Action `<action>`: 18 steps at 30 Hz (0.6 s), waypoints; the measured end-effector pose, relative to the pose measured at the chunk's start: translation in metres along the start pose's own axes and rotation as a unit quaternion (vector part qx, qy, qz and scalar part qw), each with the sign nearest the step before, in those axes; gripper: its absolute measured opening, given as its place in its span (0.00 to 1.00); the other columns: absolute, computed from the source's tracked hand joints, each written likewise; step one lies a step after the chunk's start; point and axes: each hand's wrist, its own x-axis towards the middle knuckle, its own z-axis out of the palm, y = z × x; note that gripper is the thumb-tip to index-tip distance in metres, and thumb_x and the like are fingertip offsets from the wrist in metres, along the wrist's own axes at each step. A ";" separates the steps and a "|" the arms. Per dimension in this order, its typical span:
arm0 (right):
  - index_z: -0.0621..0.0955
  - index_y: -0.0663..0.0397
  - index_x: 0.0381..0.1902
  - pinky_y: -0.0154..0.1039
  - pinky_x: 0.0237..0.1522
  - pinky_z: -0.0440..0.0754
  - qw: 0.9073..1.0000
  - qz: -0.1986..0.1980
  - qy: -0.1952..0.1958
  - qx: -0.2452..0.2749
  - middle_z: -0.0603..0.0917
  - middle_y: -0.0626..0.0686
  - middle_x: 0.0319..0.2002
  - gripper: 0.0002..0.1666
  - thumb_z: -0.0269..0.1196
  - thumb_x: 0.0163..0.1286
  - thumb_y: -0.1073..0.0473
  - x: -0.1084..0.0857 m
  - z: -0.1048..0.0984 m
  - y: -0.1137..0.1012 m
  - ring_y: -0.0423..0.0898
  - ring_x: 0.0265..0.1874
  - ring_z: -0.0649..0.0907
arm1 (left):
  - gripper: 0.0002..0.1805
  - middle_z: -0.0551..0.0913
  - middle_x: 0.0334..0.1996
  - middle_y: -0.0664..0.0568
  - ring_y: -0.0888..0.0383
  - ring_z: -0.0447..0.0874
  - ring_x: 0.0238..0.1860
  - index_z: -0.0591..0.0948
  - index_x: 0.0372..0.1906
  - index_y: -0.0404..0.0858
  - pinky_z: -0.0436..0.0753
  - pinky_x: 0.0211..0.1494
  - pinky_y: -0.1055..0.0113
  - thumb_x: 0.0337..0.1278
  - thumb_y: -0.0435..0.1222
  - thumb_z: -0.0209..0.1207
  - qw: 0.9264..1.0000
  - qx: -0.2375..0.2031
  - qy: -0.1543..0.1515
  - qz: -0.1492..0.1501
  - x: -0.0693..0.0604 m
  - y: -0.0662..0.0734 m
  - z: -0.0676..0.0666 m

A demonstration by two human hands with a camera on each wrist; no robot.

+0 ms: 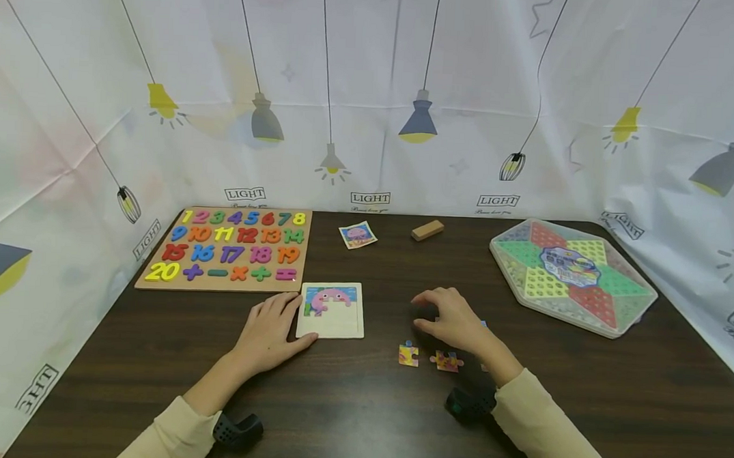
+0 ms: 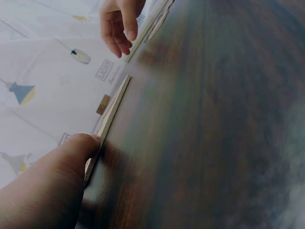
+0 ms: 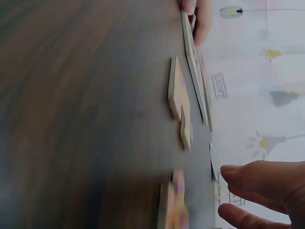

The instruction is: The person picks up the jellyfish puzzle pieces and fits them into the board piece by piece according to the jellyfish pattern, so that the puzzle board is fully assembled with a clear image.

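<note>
A square puzzle tray (image 1: 332,322) lies flat, its upper part filled with a pink creature picture, its lower part bare wood. At its left side my left hand (image 1: 262,337) rests with relaxed fingers, index at the upper left corner and thumb touching the lower left; the left wrist view shows the thumb (image 2: 78,145) against the tray's edge (image 2: 112,112). My right hand (image 1: 455,319) hovers over loose pieces, thumb and fingers apart, nothing between them. Below it lie a yellow piece (image 1: 408,354) and an orange-purple piece (image 1: 446,361); others are partly hidden by the hand.
A number board (image 1: 224,253) lies at the back left, touching or nearly touching the tray's corner. Behind are a small picture card (image 1: 358,235) and a wooden block (image 1: 427,230). A hexagonal game box (image 1: 573,275) is at the back right, before a printed cloth.
</note>
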 end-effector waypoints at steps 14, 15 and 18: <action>0.79 0.59 0.48 0.49 0.39 0.68 1.000 0.018 -0.002 -0.016 0.78 0.56 0.41 0.24 0.67 0.56 0.53 -0.025 -0.015 0.027 0.53 0.40 0.71 | 0.44 0.65 0.62 0.44 0.47 0.59 0.63 0.66 0.64 0.36 0.60 0.59 0.47 0.51 0.64 0.51 1.000 -0.005 0.000 0.000 0.000 0.001 0.000; 0.78 0.59 0.48 0.49 0.38 0.68 1.000 0.020 -0.004 -0.018 0.78 0.56 0.41 0.24 0.67 0.56 0.52 -0.027 -0.015 0.028 0.54 0.41 0.71 | 0.44 0.65 0.62 0.44 0.47 0.59 0.63 0.66 0.64 0.36 0.60 0.59 0.47 0.51 0.64 0.51 1.000 -0.005 0.000 0.000 0.000 0.001 -0.001; 0.78 0.59 0.49 0.51 0.38 0.67 0.999 0.027 -0.008 -0.021 0.78 0.56 0.42 0.25 0.67 0.56 0.51 -0.031 -0.016 0.029 0.55 0.42 0.71 | 0.44 0.65 0.62 0.44 0.47 0.59 0.63 0.66 0.64 0.35 0.60 0.59 0.47 0.51 0.64 0.51 1.000 -0.005 0.000 -0.001 0.000 0.001 -0.001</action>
